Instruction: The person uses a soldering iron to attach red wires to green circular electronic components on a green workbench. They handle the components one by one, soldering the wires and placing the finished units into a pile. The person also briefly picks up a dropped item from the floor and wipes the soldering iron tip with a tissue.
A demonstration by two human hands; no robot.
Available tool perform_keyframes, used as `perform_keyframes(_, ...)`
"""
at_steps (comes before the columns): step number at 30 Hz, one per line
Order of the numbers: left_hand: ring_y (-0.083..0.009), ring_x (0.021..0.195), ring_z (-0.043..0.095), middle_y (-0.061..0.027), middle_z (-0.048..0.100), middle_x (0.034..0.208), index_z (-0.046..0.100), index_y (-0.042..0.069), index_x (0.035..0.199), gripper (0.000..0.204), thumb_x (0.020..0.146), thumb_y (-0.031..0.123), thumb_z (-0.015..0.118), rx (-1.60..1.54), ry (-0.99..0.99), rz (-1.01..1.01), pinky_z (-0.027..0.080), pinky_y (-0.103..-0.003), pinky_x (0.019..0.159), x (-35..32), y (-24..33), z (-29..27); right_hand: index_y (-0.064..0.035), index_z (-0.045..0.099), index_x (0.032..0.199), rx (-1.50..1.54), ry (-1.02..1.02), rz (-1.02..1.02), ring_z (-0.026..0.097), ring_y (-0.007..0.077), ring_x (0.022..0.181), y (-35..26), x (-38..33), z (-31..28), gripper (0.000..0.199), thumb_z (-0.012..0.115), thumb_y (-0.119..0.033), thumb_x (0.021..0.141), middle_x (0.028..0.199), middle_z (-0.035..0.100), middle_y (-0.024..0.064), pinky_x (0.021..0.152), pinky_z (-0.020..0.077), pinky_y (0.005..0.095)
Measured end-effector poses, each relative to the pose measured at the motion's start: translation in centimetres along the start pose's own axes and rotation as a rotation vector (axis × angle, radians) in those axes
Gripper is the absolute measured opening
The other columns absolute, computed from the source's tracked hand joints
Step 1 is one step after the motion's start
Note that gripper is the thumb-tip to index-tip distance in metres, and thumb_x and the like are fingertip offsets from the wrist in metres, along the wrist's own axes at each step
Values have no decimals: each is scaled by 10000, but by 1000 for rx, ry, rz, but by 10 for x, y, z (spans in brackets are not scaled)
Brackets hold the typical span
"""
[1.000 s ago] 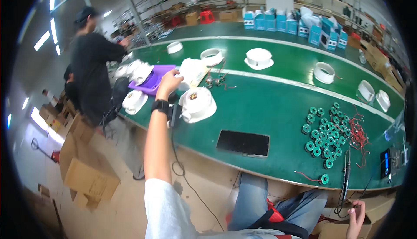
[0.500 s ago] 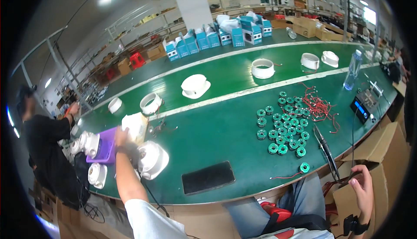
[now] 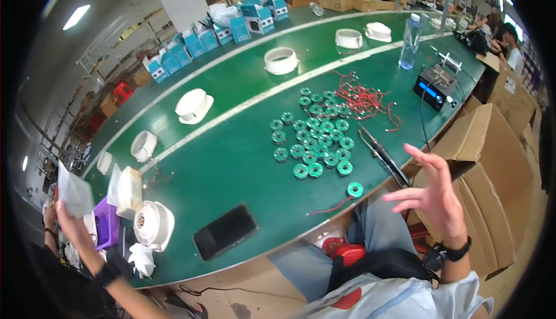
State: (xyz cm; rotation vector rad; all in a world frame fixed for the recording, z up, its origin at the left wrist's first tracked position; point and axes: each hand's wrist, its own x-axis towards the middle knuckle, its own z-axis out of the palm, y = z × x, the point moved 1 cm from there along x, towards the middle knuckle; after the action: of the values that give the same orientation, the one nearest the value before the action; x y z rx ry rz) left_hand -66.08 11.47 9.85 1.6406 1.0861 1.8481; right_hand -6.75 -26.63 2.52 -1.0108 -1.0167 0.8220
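At the far left, my left hand [image 3: 72, 224] is raised with a thin white tissue [image 3: 75, 191] in its fingers. Beside it on the bench stands a soft pack of tissues [image 3: 130, 192], a sheet poking out. A purple bin [image 3: 106, 226] is partly behind my left arm. Close by sit a round white plastic housing [image 3: 153, 225] and a crumpled white tissue [image 3: 142, 260]. My right hand [image 3: 433, 200] hovers off the front edge, fingers spread and empty, near a soldering iron [image 3: 387, 159]. Several green-topped motor coils [image 3: 315, 139] are grouped mid-bench; one coil [image 3: 355, 190] with a red wire lies apart.
A black phone [image 3: 225, 232] lies near the front edge. Red wires [image 3: 365, 101] are heaped behind the coils. A water bottle [image 3: 410, 44] and a soldering station [image 3: 435, 87] stand at right, above cardboard boxes [image 3: 486, 186]. White rings [image 3: 281, 62] sit on the green belt.
My view has swung right. My left hand has moved left from the tissue pack, now carrying a tissue. My right hand has risen and spread its fingers. A crumpled tissue now shows beside the housing.
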Motion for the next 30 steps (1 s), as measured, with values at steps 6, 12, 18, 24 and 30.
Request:
perform_keyframes(6,-299,1164,317,-172,336,1244,277,-9,1236,444,864,228,334,-663,-357,-228,269,-452,945,-264,143,173,-249,88,1304,491,-522,-73,562,406,709,10,31,28,571,311,-501,842,1345,7,158,487,439,305)
perform_keyframes(12,-247,1079,369,-153,366,1150,306,22,1097,331,854,231,389,-1006,-400,-552,331,-412,871,-392,159,288,-270,20,1308,856,-615,-1,433,207,449,9,30,42,575,270,-511,849,1274,72,122,375,348,223)
perform_keyframes(18,-275,839,532,-158,535,957,495,-19,1005,290,774,156,492,-498,-576,-308,416,-353,725,-403,179,297,-257,23,1309,835,-569,-70,461,241,522,8,23,31,623,292,-544,826,1260,89,126,395,386,239)
perform_keyframes(24,-304,821,554,-118,574,911,597,55,915,226,691,84,574,-197,-746,411,435,-374,715,-397,198,338,-196,69,1298,736,-314,-103,279,327,1126,9,23,30,708,283,-624,777,1259,101,175,753,408,376)
perform_keyframes(30,-302,867,535,-89,573,903,611,40,868,260,612,84,619,-84,-837,581,438,-409,735,-387,194,347,-101,104,1276,397,-295,-161,210,290,1179,12,24,34,903,267,-751,671,1223,215,201,957,207,400)
